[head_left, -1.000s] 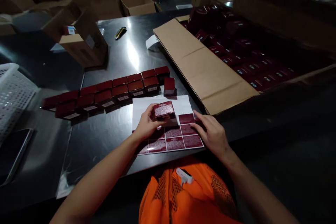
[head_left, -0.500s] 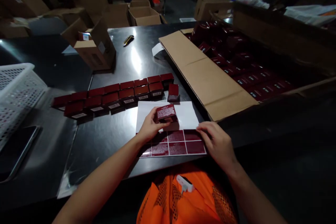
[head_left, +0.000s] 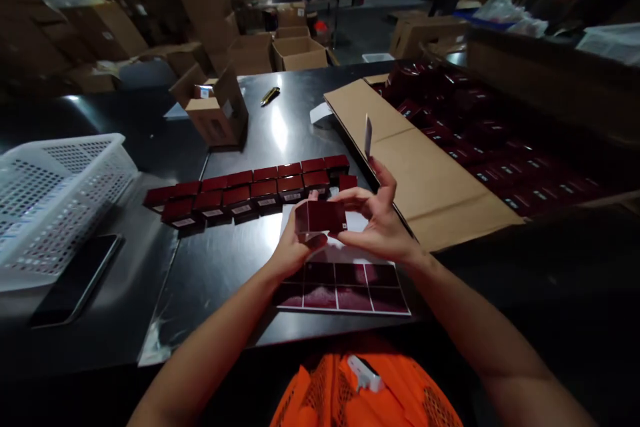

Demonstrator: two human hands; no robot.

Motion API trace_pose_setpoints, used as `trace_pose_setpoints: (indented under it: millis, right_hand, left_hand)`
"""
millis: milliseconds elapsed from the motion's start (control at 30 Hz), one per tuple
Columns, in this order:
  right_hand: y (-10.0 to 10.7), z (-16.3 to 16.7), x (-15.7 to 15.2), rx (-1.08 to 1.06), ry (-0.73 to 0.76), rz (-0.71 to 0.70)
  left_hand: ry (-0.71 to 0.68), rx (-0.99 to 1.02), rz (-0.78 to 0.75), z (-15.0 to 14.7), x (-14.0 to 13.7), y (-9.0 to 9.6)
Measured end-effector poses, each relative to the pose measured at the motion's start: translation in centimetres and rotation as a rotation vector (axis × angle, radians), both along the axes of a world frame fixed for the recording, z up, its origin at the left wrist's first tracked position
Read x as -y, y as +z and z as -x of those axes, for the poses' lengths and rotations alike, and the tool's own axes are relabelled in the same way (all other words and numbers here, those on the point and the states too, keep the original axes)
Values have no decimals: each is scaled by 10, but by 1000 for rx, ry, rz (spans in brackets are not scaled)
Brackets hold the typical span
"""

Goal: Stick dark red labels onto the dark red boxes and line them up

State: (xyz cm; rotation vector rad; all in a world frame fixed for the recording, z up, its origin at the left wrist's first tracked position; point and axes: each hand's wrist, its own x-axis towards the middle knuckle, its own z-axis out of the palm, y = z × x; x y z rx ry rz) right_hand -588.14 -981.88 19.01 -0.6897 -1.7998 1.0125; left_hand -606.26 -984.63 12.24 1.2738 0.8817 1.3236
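My left hand (head_left: 294, 240) grips a small dark red box (head_left: 325, 216) by its left end, thumb below and fingers behind. On the box's right end my right hand (head_left: 383, 220) has its thumb and a finger closed. A thin sticker (head_left: 369, 135) stands upright at the tip of that hand's raised index finger, seen nearly edge-on. Under both hands lies a white-backed sheet of dark red stickers (head_left: 353, 299), its upper part bare. Just behind it are two rows of like boxes (head_left: 265, 190), with one single box (head_left: 348, 182) partly hidden by my right hand.
A large open carton (head_left: 420, 167) full of dark red boxes stands at right, its flap over the table. Leftward are a white perforated basket (head_left: 75, 203) and a phone (head_left: 77, 280). A small open carton (head_left: 215, 117) and a box cutter (head_left: 271, 95) sit farther back.
My right hand has left the sheet's right edge, risen to the box and now carries a sticker on its index finger. The box has been turned to a plain side. The view has shifted.
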Motion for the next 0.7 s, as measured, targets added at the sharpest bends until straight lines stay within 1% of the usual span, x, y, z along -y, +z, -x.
trace_pose_setpoints:
  millis: [100, 167, 233, 267, 333, 400, 467, 567, 633, 700]
  right_hand:
    - [-10, -1, -4, 1, -10, -116]
    - [-15, -9, -3, 54, 14, -156]
    - [-17, -20, -2, 100, 18, -177]
    - [-15, -25, -1, 113, -5, -189]
    - [-8, -34, -1, 98, -102, -218]
    - [-1, -40, -1, 12, -198, -211]
    - [5, -43, 1, -82, -259, -142]
    - [9, -43, 5, -94, -313, 64]
    - [10, -42, 6, -128, -281, 236]
    - [10, -41, 5, -220, -201, 388]
  left_hand:
    - [107, -178, -115, 8, -3, 7]
    - [136, -314, -134, 11, -2, 11]
    - [156, -395, -143, 10, 1, 12]
    - [159, -412, -147, 9, 3, 13]
    - [141, -409, -138, 6, 5, 12]
    - [107, -391, -105, 3, 7, 11]
    - [99, -381, -59, 1, 8, 11]
    - [111, -325, 12, -1, 8, 9]
    - [81, -180, 110, -2, 9, 8]
    - [14, 53, 243, -5, 11, 8]
